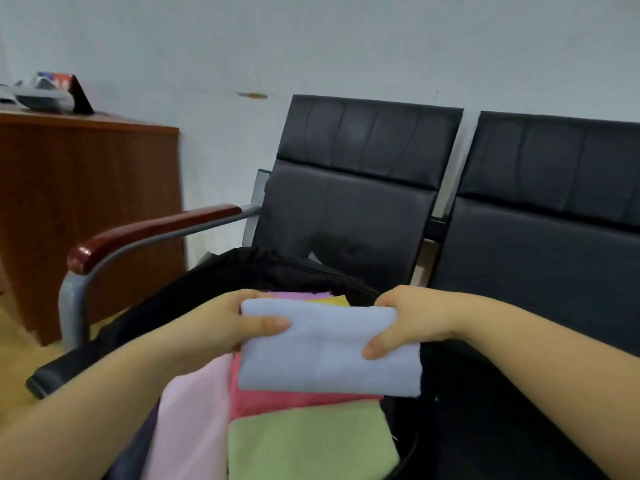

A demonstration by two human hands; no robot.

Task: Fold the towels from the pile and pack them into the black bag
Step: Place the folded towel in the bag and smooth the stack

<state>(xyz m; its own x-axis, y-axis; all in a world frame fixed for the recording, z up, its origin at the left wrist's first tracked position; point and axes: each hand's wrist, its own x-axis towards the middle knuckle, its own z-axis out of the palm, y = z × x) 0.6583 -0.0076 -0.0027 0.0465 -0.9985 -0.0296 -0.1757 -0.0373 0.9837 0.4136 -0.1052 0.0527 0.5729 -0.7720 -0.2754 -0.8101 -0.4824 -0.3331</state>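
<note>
A folded pale blue towel [325,351] is held flat over the open black bag [242,271], which sits on a black seat. My left hand [221,323] grips its left edge, thumb on top. My right hand [412,320] grips its right edge, thumb on top too. Beneath it lie a pink towel [277,400] and a green towel [308,445], with a light pink towel [194,417] to the left. Purple and yellow towel [329,301] edges show behind the blue one, inside the bag.
A row of black padded seats [363,188] stands against the white wall, with a wood-topped metal armrest [149,233] on the left. A brown wooden desk [86,188] carrying a few items stands at the far left.
</note>
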